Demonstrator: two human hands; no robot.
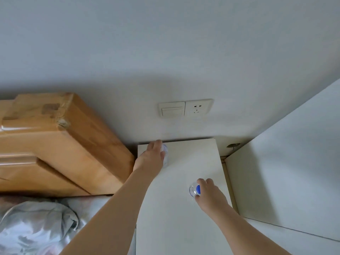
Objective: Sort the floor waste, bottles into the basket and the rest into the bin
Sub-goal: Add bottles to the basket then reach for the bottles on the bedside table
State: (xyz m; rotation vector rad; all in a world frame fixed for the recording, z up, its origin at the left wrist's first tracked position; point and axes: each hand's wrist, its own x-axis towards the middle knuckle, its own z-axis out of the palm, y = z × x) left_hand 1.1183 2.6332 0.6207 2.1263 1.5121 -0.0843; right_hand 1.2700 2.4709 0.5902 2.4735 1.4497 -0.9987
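Both my hands are on top of a white bedside cabinet (184, 208). My left hand (153, 156) grips a clear plastic bottle (165, 153) near the cabinet's far left corner; only a sliver of the bottle with a blue mark shows past my fingers. Nearer to me on the right, my right hand (207, 192) holds a second clear bottle (195, 189) with a blue cap or label, seen end on. Neither the basket nor the bin is in view.
A wooden headboard (64, 144) stands to the left, with crumpled bedding (36, 227) below it. A wall switch and socket (185, 108) sit above the cabinet. A white panel (285, 181) rises on the right, with a narrow gap between it and the cabinet.
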